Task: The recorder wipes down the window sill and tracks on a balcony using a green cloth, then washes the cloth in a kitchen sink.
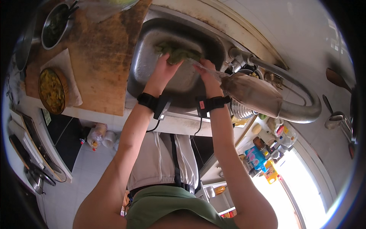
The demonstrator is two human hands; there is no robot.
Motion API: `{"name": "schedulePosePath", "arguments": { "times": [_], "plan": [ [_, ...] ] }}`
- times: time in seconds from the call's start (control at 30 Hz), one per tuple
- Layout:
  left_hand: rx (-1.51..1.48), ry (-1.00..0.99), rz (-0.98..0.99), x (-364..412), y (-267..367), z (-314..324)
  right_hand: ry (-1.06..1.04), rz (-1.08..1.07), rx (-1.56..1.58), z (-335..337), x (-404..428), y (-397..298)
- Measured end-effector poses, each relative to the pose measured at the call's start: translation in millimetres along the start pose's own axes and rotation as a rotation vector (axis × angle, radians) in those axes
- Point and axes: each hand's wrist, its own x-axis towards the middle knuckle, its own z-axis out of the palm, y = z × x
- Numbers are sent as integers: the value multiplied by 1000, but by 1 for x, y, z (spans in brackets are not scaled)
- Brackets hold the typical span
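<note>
A green cloth [181, 54] is stretched between my hands above the basin of a stainless steel sink [180, 86]. My left hand [167, 67] grips its near edge, thumb and fingers closed on it. At the cloth's right end, my right hand [206, 68] has its fingers bent around it. Water runs from a curved metal faucet [300, 86], whose end is wrapped in a clear plastic bag [251, 91], and falls in a stream towards the cloth near my right hand. Black straps with small devices sit on both wrists.
Left of the sink lies a wooden board [100, 65] bearing a glass bowl of yellowish food [52, 91] on a folded cloth [73, 80] and a metal bowl of greens [55, 25]. Bottles and a blue package [255, 157] stand at the right; ladles [334, 120] hang on the wall.
</note>
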Motion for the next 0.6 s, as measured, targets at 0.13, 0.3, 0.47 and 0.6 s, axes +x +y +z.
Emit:
{"name": "schedulePosePath", "arguments": {
  "times": [0.13,0.3,0.47,0.6],
  "plan": [
    [-24,23,16,-4,5,-6,4,63,77,-3,8,11],
    [89,47,-17,-28,2,-10,-202,-258,64,-28,-3,49],
    [319,220,-27,-45,8,-46,-126,-119,-116,18,-76,38],
    [424,179,-158,-39,-1,-59,-127,-154,-218,22,-108,62]
  ]
}}
